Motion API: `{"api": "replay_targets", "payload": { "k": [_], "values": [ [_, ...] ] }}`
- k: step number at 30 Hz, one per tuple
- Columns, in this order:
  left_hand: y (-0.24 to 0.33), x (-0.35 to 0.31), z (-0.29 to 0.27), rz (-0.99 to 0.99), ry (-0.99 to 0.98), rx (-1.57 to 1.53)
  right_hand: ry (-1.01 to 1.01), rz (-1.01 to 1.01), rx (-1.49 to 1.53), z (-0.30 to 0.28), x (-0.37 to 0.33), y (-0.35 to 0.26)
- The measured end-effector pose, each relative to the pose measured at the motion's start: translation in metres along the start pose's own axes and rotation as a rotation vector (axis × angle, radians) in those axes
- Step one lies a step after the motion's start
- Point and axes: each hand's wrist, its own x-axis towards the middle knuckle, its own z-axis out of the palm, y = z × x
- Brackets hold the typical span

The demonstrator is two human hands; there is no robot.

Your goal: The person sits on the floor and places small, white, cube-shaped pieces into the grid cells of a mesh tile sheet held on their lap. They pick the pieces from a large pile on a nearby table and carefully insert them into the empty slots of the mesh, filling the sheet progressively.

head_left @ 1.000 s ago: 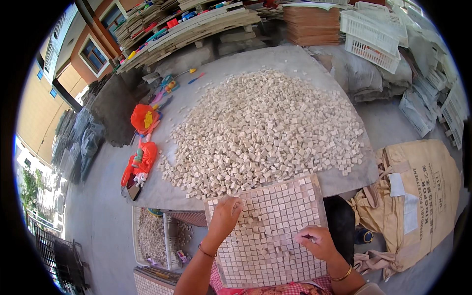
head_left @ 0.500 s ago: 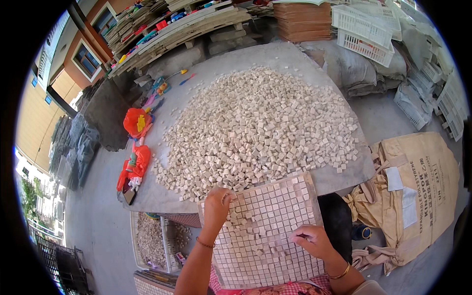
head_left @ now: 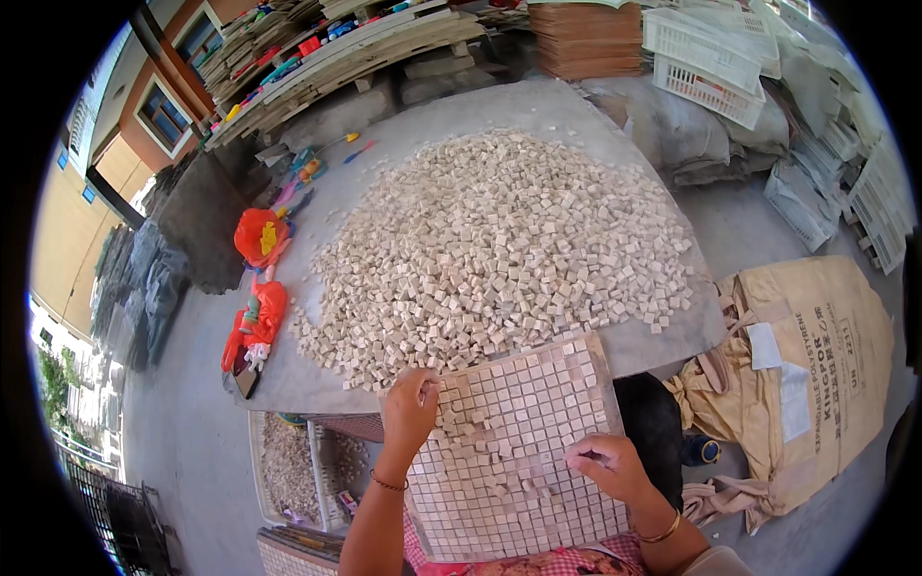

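Note:
A square grid board point(head_left: 612, 394) leans on my lap against the table's front edge, most of its cells filled with small pale stone tiles point(head_left: 538, 384). Loose tiles point(head_left: 466, 422) lie heaped on its upper left part, and a few more sit lower in the middle. My left hand point(head_left: 410, 413) is at the board's upper left corner, fingers curled in; what they hold, if anything, is hidden. Over the right side of the board hovers or rests my right hand point(head_left: 610, 468), its thumb a little apart from the fingers and no tile visible between them.
A wide pile of loose tiles point(head_left: 509, 250) covers much of the grey table point(head_left: 653, 360). Red plastic bags point(head_left: 261, 312) and toys lie along its left edge. Below stands a white crate point(head_left: 257, 461) of tile pieces; a tan sack point(head_left: 836, 365) lies at right.
The whole view has shifted slightly. My left hand has moved a little down and left at the board's corner; my right hand stays nearly in place over the tiles.

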Motion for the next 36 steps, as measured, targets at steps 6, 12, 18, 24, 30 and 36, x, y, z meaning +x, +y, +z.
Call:
{"api": "replay_targets", "payload": {
  "k": [6,12,18,24,30,36],
  "values": [
    [-0.002,-0.029,-0.001,0.117,-0.067,0.153,-0.006,-0.005,-0.005,0.004,-0.001,0.000],
    [0.000,-0.035,0.009,0.100,-0.011,0.189,-0.007,0.030,0.035,0.006,-0.002,-0.004],
    [0.013,0.008,0.013,0.251,0.027,0.159,-0.005,0.010,-0.016,0.008,-0.002,-0.004],
    [-0.005,0.013,0.019,0.190,-0.082,0.050,0.001,0.061,0.045,0.001,-0.002,0.000],
    [-0.006,0.009,0.022,0.200,-0.024,0.103,-0.023,0.078,0.045,0.003,-0.001,-0.001],
    [0.003,0.006,0.034,0.127,0.082,0.142,0.001,0.067,0.035,0.005,-0.003,0.000]
  ]
}}
